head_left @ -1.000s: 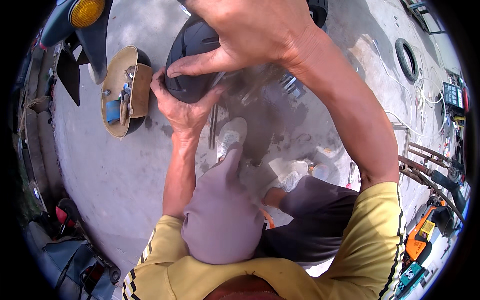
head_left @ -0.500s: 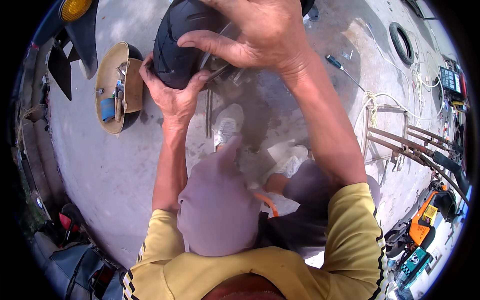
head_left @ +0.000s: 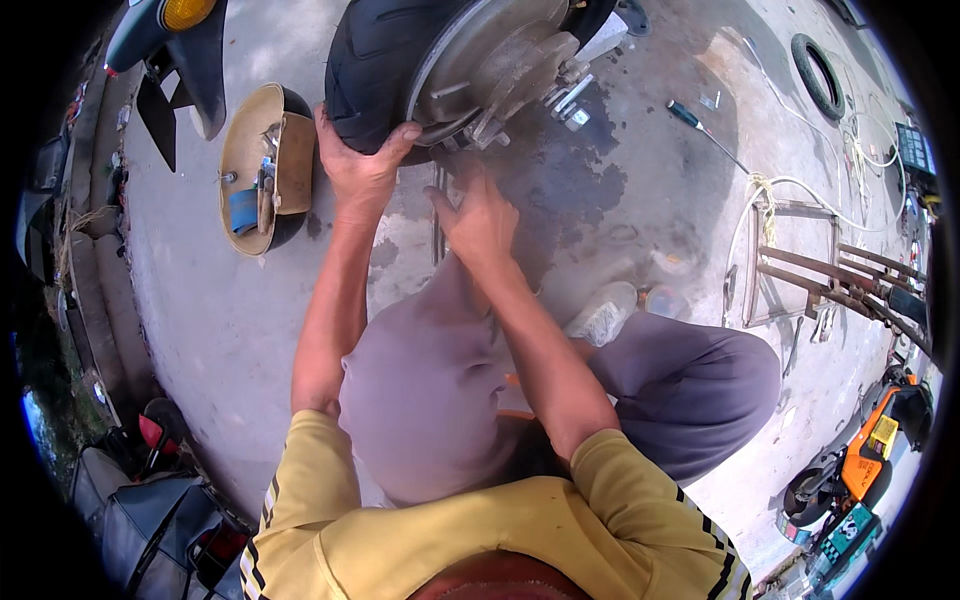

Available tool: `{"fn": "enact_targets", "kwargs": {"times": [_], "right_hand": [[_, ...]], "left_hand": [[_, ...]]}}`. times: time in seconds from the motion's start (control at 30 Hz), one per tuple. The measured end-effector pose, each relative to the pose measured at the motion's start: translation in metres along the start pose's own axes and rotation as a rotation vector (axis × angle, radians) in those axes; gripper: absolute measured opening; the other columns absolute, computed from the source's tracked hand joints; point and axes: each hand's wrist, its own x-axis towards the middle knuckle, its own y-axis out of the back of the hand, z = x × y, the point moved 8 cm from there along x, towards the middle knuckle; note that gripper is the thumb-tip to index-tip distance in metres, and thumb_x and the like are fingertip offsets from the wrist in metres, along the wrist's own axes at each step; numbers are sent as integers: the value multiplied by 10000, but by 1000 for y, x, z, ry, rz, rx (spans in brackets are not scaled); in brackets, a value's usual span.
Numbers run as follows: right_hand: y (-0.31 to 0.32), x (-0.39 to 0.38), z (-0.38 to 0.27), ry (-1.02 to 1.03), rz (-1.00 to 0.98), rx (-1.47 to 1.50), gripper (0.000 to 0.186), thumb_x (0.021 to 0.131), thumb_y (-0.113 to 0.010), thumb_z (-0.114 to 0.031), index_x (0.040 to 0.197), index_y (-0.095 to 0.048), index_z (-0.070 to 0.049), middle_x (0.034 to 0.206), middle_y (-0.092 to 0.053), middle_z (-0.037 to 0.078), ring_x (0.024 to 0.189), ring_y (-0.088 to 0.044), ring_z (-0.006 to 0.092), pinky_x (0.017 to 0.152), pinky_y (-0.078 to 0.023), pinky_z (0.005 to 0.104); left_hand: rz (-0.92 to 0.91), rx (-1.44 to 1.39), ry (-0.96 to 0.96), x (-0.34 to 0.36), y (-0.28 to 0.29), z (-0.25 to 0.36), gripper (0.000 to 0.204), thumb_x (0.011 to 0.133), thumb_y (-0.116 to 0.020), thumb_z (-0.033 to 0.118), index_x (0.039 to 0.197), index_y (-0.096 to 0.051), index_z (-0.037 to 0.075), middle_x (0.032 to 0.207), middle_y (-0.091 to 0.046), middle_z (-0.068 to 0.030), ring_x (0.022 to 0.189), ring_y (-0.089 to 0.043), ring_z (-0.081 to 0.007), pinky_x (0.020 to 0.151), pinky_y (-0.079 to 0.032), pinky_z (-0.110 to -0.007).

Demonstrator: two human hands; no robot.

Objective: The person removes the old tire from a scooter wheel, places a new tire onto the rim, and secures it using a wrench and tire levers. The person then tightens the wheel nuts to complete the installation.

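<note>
From the head camera, my left hand (head_left: 362, 165) grips the black tyre (head_left: 375, 60) of the scooter wheel at top centre — my right hand (head_left: 480, 215) hovers open-fingered just below its metal hub (head_left: 500, 65), above oil-stained concrete (head_left: 590, 190).

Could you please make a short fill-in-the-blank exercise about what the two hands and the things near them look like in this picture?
1. The left hand grips the black ____ of the wheel.
2. The right hand is ____ the wheel, touching no tool.
3. A screwdriver lies on the ____ ground, to the right of the wheel.
4. The person wears a ____ shirt.

Missing words: tyre; below; concrete; yellow
</note>
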Motion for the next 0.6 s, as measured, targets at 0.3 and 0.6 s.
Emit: {"fn": "enact_targets", "kwargs": {"times": [0.3, 0.6], "right_hand": [[-35, 3, 3, 223, 79, -212, 286, 899, -715, -179, 1133, -594, -69, 1080, -688, 159, 949, -696, 378, 764, -547, 519], [80, -34, -85, 523, 163, 405, 178, 1069, -494, -64, 1221, -400, -61, 1073, -650, 172, 927, -687, 254, 873, -561, 399]], "left_hand": [[-43, 69, -45, -2, 4, 3, 1004, 765, -866, 613, 1384, -455, -64, 1256, -602, -152, 1133, -581, -225, 1006, -472, -364], [-95, -399, 165, 17, -9, -32, 781, 1024, -385, 646, 1150, -645, -80, 1039, -693, -131, 1000, -608, -199, 905, -474, -347]]}}
